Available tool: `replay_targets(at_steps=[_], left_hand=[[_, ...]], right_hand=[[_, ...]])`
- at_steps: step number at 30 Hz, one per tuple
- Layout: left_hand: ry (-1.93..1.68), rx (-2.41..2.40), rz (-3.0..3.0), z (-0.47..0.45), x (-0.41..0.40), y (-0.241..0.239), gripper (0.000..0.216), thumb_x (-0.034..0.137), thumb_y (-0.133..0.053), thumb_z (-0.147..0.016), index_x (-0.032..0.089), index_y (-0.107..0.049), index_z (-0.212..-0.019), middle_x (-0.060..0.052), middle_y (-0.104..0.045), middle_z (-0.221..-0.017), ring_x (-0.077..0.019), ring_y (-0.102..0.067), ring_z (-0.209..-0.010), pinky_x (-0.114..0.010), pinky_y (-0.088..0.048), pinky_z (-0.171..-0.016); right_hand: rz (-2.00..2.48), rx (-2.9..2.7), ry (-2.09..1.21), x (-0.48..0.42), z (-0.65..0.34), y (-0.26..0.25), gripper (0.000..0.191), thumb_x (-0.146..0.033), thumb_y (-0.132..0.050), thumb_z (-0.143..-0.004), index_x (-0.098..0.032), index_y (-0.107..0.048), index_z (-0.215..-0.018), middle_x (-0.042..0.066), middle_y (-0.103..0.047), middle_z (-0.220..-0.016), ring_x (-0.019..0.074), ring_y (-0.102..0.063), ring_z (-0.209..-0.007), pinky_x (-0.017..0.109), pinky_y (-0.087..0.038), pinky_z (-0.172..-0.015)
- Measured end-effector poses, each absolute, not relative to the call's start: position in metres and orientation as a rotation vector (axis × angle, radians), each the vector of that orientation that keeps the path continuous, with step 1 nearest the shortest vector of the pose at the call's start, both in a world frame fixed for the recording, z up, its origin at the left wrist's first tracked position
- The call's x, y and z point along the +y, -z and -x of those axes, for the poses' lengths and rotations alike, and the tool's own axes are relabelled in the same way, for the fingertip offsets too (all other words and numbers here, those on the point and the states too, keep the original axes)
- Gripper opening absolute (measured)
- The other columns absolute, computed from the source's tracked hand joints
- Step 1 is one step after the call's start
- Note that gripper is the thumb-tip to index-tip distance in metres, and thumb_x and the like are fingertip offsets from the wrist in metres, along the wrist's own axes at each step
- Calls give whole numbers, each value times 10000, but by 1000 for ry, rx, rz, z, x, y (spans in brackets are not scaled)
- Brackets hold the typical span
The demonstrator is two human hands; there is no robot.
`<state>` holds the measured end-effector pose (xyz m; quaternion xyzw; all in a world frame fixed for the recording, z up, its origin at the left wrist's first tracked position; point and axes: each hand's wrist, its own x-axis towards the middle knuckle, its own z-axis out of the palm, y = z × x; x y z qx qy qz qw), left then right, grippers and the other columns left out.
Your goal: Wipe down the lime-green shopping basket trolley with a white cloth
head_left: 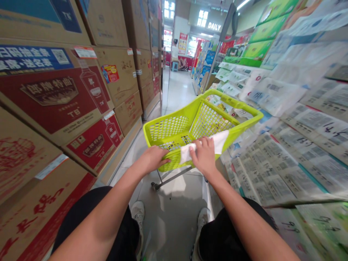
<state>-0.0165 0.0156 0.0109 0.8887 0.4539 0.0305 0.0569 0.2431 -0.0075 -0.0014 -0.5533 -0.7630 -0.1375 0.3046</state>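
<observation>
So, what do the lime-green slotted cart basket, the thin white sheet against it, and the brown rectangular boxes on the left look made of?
Lime-green slotted cart basket: likely moulded plastic, satin; uniform colour, rounded edges, regular holes.
Thin white sheet: matte, no visible gloss; cloth or paper, can't tell.
Brown rectangular boxes: probably cardboard, matte; tan faces, flat printing.

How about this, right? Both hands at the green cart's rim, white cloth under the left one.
Wrong hand: the head view shows the white cloth under the right hand. Left hand and right are both at the green cart's rim.
</observation>
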Motion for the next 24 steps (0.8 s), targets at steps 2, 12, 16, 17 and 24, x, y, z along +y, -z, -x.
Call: replay_targets(at_steps=[2,12,16,17,24], left_hand=[[-93,1393,-2687,15,13,-12,266,404,-585,-973,182,-727,-1014,-134,-761,-961,-293,-722,-939,-353,-502,-795],[-94,1324,-2674,24,13,-10,339,495,-534,-1000,207,-713,-1002,-113,-748,-956,-264,-704,-915,-312,-474,-754],[-78,1315,-2683,20,10,-17,320,488,-537,-1000,218,-707,-1014,-100,-751,-947,-259,-705,-912,-303,-458,-732],[-76,1316,-2686,18,9,-18,322,485,-531,-1004,215,-706,-1022,-103,-753,-954,-263,-706,-922,-306,-457,-735],[-108,1301,-2696,14,7,-17,270,420,-554,-995,231,-716,-1101,-104,-773,-1048,-265,-716,-961,-309,-452,-749]], right_hand=[[1341,-2157,247,-28,-209,7,483,-509,-509,-1002,-192,-605,-1354,165,-595,-1307,368,-424,-1359,605,-273,-1218],[1509,-2099,407,10,-285,-19,402,-424,-398,-1059,-201,-728,-999,125,-652,-1001,293,-542,-1040,496,-416,-1033],[1628,-1842,617,33,-338,-26,334,-369,-452,-1027,-205,-740,-980,140,-670,-1156,330,-499,-1221,602,-282,-1175],[1631,-1834,617,31,-337,-25,332,-374,-460,-1024,-207,-744,-987,138,-672,-1170,335,-488,-1246,619,-248,-1195],[1218,-2319,89,-28,-235,-12,447,-523,-551,-1007,-278,-648,-1367,77,-687,-1264,290,-546,-1204,536,-271,-1200]])
